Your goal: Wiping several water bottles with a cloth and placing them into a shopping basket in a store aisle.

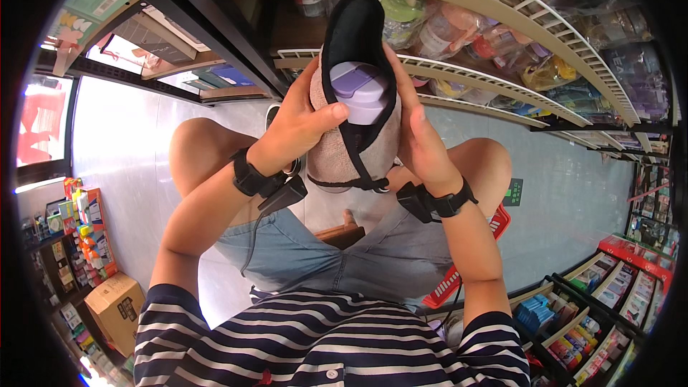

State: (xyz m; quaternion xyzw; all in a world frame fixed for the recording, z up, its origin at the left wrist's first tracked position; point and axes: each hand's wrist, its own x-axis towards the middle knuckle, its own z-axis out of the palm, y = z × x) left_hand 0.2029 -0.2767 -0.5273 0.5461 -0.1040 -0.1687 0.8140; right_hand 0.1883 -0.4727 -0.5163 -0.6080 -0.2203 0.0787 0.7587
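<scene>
Between both hands, in front of the shelf, is a beige plush slipper-like cover point(328, 158) with black trim. A bottle with a light purple flip lid point(361, 91) sits in its opening; the rest of the bottle is mostly hidden inside. My left hand point(298, 118) grips the cover's left side, its thumb by the lid. My right hand point(416, 129) holds the right side, fingers partly hidden behind it. Both wrists wear black straps with small black devices.
Wire-edged shelves point(484, 78) with bagged bottles stand ahead. A red plastic basket point(443, 287) is beside the right leg. Goods trays point(580, 328) lie at lower right, a cardboard box point(115, 309) at lower left. A brown stool point(344, 234) shows between the legs.
</scene>
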